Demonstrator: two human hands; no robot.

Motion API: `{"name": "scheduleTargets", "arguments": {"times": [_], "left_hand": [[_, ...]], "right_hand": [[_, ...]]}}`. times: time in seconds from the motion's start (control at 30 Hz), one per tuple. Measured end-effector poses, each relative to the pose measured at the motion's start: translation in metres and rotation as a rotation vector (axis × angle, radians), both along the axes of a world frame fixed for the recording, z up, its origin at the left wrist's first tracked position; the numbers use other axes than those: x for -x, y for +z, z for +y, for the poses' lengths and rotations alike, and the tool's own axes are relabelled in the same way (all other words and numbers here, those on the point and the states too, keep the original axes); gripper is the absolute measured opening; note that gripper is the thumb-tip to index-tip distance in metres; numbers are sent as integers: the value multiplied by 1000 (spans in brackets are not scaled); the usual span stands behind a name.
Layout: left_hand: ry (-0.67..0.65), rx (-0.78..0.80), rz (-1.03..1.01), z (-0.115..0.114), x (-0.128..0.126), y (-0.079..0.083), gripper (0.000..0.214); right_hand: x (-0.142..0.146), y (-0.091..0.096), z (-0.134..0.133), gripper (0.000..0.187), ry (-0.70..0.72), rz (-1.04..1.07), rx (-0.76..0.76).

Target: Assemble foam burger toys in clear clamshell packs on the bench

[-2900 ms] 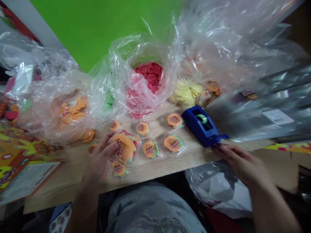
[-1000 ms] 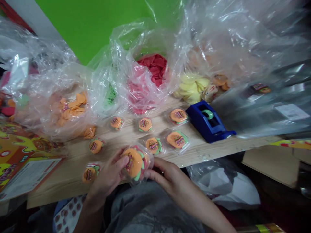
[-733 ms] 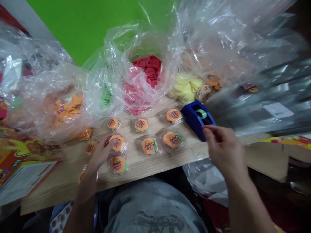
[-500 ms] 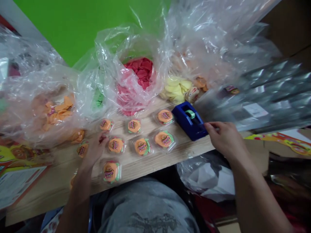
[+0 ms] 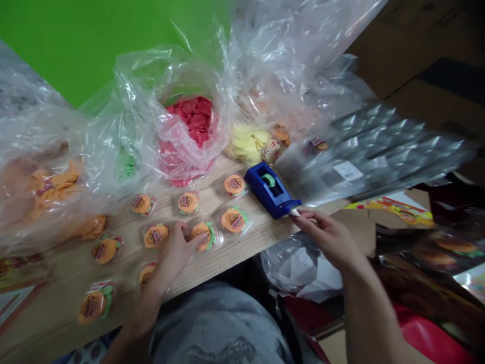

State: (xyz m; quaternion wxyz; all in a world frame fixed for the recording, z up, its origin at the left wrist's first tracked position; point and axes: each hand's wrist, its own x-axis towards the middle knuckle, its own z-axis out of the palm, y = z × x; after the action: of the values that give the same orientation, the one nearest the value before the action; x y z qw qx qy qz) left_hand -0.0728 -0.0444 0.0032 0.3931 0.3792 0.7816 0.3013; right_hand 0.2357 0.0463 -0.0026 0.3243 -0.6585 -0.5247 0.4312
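My left hand (image 5: 175, 253), open, pins a wrapped burger candy (image 5: 204, 233) to the tabletop (image 5: 261, 235) so it can't slide; my right hand (image 5: 329, 233) pinches tape (image 5: 295, 213) at the blue dispenser (image 5: 270, 188).

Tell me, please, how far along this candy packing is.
Done: several wrapped packs lie on the table. In hand: the left hand touches one pack while the right hand pinches tape at the blue dispenser. Left: the bags behind hold many loose red, yellow and orange pieces.
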Motion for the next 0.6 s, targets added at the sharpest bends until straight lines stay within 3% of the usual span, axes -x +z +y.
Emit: {"name": "scheduleTargets", "arguments": {"times": [0.1,0.2,0.33,0.47,0.6], "left_hand": [[126,-34,-195,-1,-2,13,48],[268,-83,-484,-6,-5,40,49],[269,-173,-778,-12,-6,77,47],[224,-231,-815,-15,-10,97,45],[243,-244,-774,-19,-14,106,51]], "right_hand": [[7,-25,2,29,-46,-18,41],[18,-23,-4,27,-19,4,94],[52,30,-44,25,217,232,88],[102,89,-84,21,451,449,-21],[137,107,-89,19,469,400,-68]]}}
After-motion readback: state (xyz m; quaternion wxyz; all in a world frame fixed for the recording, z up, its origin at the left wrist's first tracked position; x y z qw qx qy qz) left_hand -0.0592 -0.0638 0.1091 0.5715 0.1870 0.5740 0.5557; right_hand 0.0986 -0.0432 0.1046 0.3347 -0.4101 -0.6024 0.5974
